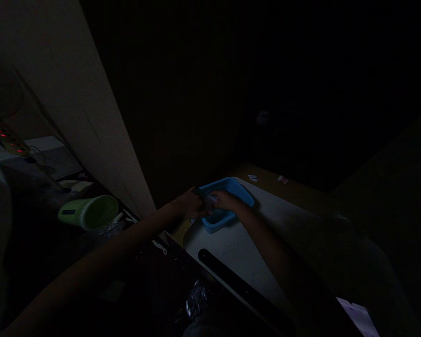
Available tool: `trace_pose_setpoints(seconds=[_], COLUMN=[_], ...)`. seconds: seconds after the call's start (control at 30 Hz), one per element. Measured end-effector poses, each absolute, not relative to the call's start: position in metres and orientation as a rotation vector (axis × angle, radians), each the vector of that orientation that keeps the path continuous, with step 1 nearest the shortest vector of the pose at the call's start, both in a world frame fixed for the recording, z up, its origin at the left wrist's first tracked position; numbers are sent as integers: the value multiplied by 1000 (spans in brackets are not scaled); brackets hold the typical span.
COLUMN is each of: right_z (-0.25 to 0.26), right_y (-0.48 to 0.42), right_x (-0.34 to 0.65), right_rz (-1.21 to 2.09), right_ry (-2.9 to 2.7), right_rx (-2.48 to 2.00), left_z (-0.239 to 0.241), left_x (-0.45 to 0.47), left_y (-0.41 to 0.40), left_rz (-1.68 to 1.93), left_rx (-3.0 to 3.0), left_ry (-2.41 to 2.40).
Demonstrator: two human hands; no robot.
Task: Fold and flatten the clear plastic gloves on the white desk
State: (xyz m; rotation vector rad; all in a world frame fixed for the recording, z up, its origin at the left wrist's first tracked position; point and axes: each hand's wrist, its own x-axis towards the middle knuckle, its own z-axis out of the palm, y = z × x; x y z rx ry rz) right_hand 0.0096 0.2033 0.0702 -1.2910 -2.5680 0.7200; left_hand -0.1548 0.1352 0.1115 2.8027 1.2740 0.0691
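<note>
The scene is very dark. A small blue tray (pixel 241 192) sits at the far corner of a pale table (pixel 238 248). Both my arms reach forward to it. My left hand (pixel 191 204) is at the tray's left rim with its fingers curled. My right hand (pixel 225 200) lies over the tray's middle, fingers closed. Between the two hands is a small pale thing (pixel 211 199) that I cannot make out; both hands seem to touch it.
A cream wall panel (pixel 73 103) rises on the left. A light green perforated basket (pixel 91 212) lies on its side beyond it. A long black strip (pixel 231 281) lies on the table near me. Small scraps (pixel 252 178) sit on the brown surface behind the tray.
</note>
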Motion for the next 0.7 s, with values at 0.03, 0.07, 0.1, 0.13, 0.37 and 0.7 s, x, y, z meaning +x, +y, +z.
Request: trace_pose_setpoints(seconds=[0.03, 0.07, 0.1, 0.13, 0.37, 0.7], right_z=[71, 71, 71, 71, 70, 123], right_y=[203, 203, 202, 202, 202, 192], right_x=[10, 10, 10, 10, 9, 66], right_rz=[733, 742, 749, 753, 763, 305], right_ry=[-2562, -2558, -2552, -2546, -2486, -2115], right_rx=[-1300, -1304, -1307, -1309, -1328, -1537], left_z=[111, 111, 111, 110, 110, 142], left_x=[-154, -154, -153, -153, -149, -160], left_y=[136, 138, 139, 140, 143, 141], left_rz=[63, 55, 47, 38, 20, 331], left_rx=[2801, 2797, 2789, 2772, 2663, 2776], left_ry=[1277, 1282, 1288, 1296, 1332, 1557])
